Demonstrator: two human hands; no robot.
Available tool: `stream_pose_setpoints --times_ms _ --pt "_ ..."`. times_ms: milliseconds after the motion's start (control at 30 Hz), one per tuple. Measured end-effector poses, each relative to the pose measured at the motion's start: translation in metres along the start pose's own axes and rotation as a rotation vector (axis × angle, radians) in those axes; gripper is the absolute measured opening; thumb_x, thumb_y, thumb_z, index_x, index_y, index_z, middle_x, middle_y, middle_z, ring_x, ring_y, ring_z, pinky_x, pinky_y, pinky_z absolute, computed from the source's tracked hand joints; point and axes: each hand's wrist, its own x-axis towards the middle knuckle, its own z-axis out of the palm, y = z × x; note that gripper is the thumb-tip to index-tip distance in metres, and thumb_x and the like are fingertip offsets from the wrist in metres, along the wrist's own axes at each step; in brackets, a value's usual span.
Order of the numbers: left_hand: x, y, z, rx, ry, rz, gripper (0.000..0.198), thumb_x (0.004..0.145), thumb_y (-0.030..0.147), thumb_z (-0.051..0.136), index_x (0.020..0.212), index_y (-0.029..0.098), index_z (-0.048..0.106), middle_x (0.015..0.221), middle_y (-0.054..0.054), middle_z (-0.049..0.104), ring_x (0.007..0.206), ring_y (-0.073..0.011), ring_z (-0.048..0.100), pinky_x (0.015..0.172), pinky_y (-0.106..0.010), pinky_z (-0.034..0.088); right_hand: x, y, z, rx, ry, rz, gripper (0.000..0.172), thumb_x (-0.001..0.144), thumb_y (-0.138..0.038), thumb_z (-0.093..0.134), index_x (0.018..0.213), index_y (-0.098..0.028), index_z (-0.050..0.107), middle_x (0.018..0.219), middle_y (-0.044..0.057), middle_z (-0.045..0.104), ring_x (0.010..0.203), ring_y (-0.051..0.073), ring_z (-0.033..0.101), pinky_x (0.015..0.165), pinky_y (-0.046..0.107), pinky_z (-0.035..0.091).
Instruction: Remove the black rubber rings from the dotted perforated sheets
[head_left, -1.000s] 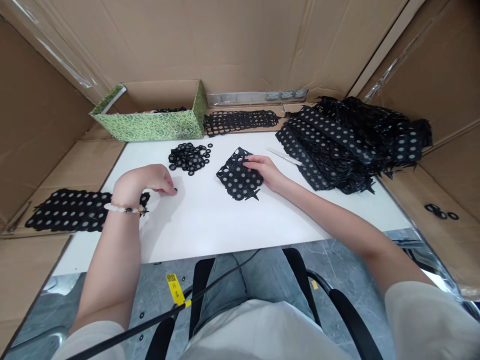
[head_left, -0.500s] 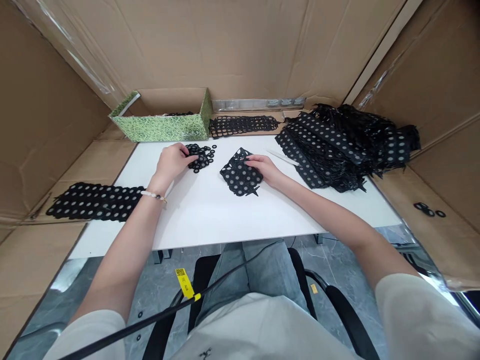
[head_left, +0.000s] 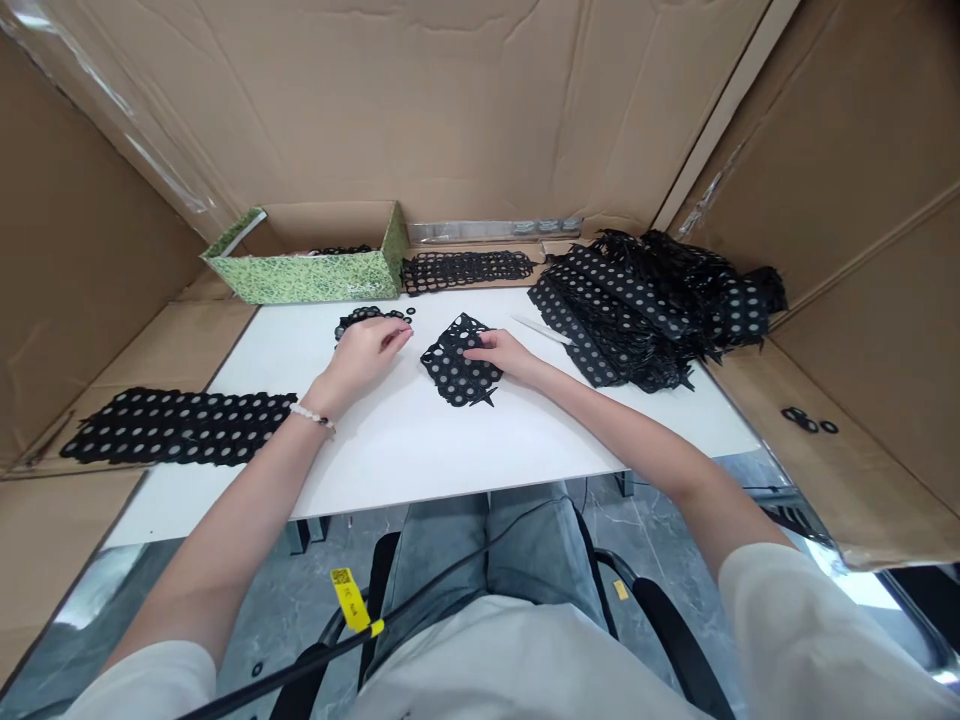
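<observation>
Well inside the tabletop's near edge, right fingers touch dotted sheet.

The person wears a white T-shirt at six o'clock, its short sleeves loose: the left sleeve at eight o'clock, the right sleeve at four. Faded blue jeans show above the shirt. At half past eight, a beaded bracelet, mostly white with dark beads, circles the left wrist. A black cable crosses the body from seven towards five o'clock, bearing a yellow tag printed with a QR code.
</observation>
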Motion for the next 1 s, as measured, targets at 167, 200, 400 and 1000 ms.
stream_pose_setpoints --times_ms 167,200,400,1000 --pt "0.02 0.034 0.027 -0.139 0.077 -0.062 0.027 0.094 0.04 0.051 0.091 0.019 0.068 0.086 -0.007 0.071 0.076 -0.0208 0.06 0.075 -0.033 0.045 0.0 -0.004 0.007 0.021 -0.038 -0.043 0.04 0.053 -0.048 0.087 0.068 -0.016 0.068 0.068 -0.001 0.069 0.067 0.014 0.056 0.067 0.027 0.04" --pt "0.026 0.039 0.034 -0.171 0.105 -0.1 0.024 0.093 0.038 0.053 0.093 0.019 0.068 0.088 -0.006 0.071 0.077 -0.0205 0.06 0.075 -0.032 0.046 -0.001 -0.005 0.008 0.016 -0.041 -0.059 0.042 0.054 -0.05 0.087 0.066 -0.016 0.066 0.066 -0.002 0.068 0.067 0.013 0.054 0.067 0.027 0.039" --pt "0.03 0.037 0.058 -0.288 0.315 -0.254 0.029 0.095 0.036 0.046 0.097 0.017 0.067 0.093 -0.008 0.072 0.084 -0.0202 0.063 0.076 -0.03 0.047 0.002 -0.004 0.011 -0.013 -0.036 -0.108 0.045 0.056 -0.055 0.084 0.067 -0.017 0.062 0.067 -0.003 0.064 0.069 0.013 0.052 0.069 0.027 0.039" --pt "0.024 0.029 0.053 -0.169 0.277 -0.18 0.026 0.095 0.032 0.047 0.095 0.017 0.069 0.1 -0.009 0.072 0.088 -0.0212 0.059 0.083 -0.032 0.046 0.007 -0.006 0.0 -0.151 0.006 -0.072 0.016 0.067 -0.027 0.06 0.054 -0.02 0.054 0.052 -0.006 0.048 0.06 0.012 0.042 0.061 0.026 0.03"
